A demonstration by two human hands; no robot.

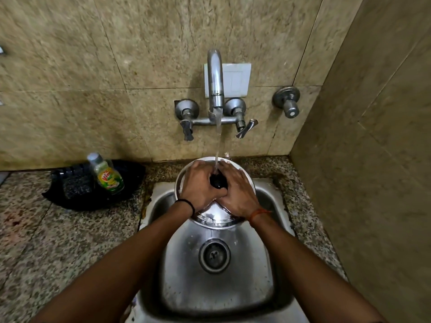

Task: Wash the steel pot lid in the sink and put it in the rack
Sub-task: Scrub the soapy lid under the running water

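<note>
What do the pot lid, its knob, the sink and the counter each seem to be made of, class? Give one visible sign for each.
Pot lid: polished steel, mirror-bright rim.
Knob: probably black plastic, dark and dull.
Sink: stainless steel, duller brushed sheen, water-marked.
Counter: speckled stone, likely granite, with mixed dark and pale grains.
</note>
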